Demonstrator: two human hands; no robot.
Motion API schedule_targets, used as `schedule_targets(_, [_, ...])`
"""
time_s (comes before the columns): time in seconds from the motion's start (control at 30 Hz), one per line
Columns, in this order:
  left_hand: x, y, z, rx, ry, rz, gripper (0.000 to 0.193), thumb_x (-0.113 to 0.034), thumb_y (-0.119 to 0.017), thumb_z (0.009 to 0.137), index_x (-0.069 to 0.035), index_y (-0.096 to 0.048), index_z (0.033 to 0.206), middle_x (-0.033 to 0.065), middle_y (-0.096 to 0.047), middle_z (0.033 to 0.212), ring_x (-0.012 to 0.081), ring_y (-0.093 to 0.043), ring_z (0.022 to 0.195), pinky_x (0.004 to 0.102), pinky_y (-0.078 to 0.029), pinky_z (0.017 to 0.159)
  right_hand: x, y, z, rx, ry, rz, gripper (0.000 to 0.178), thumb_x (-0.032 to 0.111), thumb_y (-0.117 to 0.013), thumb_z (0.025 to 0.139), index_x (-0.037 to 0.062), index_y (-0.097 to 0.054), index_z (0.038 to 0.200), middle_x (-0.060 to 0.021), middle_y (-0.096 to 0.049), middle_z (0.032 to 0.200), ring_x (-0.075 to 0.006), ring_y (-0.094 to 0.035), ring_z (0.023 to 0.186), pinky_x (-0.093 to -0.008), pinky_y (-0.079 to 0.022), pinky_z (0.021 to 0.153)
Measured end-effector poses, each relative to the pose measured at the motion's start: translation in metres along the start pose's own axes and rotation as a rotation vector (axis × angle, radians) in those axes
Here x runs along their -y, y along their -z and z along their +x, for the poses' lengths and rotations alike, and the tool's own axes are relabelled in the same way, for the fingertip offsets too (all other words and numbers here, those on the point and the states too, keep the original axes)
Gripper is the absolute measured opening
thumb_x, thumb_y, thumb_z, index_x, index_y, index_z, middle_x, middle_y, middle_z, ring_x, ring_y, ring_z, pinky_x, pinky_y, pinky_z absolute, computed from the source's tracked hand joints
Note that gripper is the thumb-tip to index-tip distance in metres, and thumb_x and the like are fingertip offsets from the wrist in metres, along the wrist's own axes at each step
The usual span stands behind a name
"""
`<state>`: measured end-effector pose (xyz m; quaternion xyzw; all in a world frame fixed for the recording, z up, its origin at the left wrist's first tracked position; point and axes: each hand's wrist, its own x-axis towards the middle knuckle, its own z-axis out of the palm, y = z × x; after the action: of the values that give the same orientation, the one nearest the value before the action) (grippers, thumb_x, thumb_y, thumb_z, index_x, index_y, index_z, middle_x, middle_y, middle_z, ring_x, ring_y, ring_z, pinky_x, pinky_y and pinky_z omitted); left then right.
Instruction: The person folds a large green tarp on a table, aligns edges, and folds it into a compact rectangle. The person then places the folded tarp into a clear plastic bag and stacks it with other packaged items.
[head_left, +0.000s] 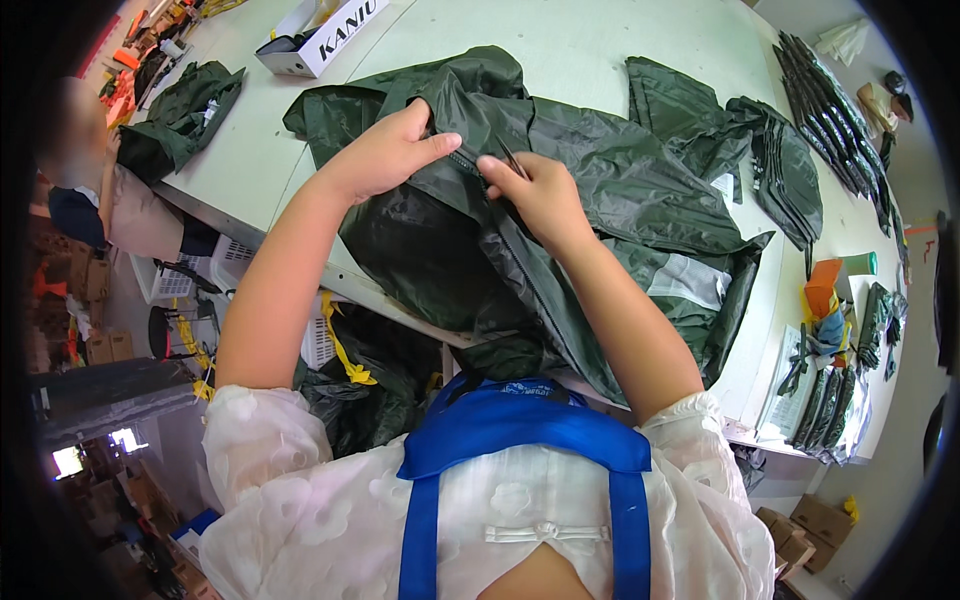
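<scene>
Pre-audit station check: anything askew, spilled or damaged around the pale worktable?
No spill or damage stands out. Slightly untidy: a yellow flat strap dangles loose below the pale worktable. The zippered dark green glossy fabric hangs rumpled over the table's near edge, but the left hand holds it, so that's probably just handling.

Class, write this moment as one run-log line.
left hand: on dark green fabric beside zipper | right hand: holding dark tool near zipper | fabric: partly on pale table

head: wide fisheye | faces down | near, above hands (385,160) and table (600,30)
</scene>
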<state>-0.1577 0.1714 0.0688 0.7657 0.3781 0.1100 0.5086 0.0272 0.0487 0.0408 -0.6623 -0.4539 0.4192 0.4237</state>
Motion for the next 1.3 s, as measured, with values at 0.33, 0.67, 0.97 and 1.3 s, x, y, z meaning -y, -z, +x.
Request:
schedule_targets(0.33, [-0.033,-0.027,-0.015,-0.092,-0.072,0.082,0.038,-0.031,-0.053,0.096,-0.001,-0.035,0.08,0.0055,-0.046,0.075,0.0112,-0.037,0.071,0.0304,-0.04,0.064,-0.011,0.004,0.005,-0.087,0.103,-0.124,0.034,0.032,-0.072,0.078,-0.0015,-0.067,0.08,-0.0095,-0.062,0.064,-0.018,-0.056,0.058,-0.032,-0.046,0.059])
schedule_targets(0.67, [-0.047,-0.015,0.01,-0.245,-0.153,-0.116,0.029,-0.02,-0.068,0.084,0.0,-0.052,0.097,0.007,-0.06,0.093,0.0141,-0.055,0.084,0.0302,-0.047,0.08,-0.047,0.068,-0.025,0.053,0.139,-0.258,0.025,0.024,-0.064,0.084,-0.0002,-0.06,0.084,-0.0198,-0.061,0.077,-0.0378,-0.058,0.074,-0.0417,-0.046,0.067])
schedule_targets(0.97, [-0.018,0.13,0.004,-0.208,-0.003,-0.587,0.034,-0.012,-0.056,0.092,-0.002,-0.051,0.124,0.01,-0.06,0.119,0.0191,-0.06,0.106,0.0327,-0.047,0.093,-0.177,0.299,-0.175,-0.099,-0.5,-0.559,0.025,0.023,-0.065,0.083,-0.0017,-0.059,0.081,-0.0146,-0.055,0.065,-0.0261,-0.054,0.062,-0.0388,-0.043,0.06])
schedule_targets(1.3, [0.15,0.09,0.056,-0.409,0.382,0.963,0.064,-0.031,-0.078,0.071,0.008,-0.053,0.116,0.0246,-0.062,0.114,0.0355,-0.062,0.1,0.0403,-0.047,0.09,-0.165,0.257,-0.22,-0.255,-0.543,-0.927,0.027,0.03,-0.067,0.081,0.0029,-0.063,0.081,-0.0201,-0.064,0.076,-0.0378,-0.062,0.078,-0.0443,-0.049,0.069])
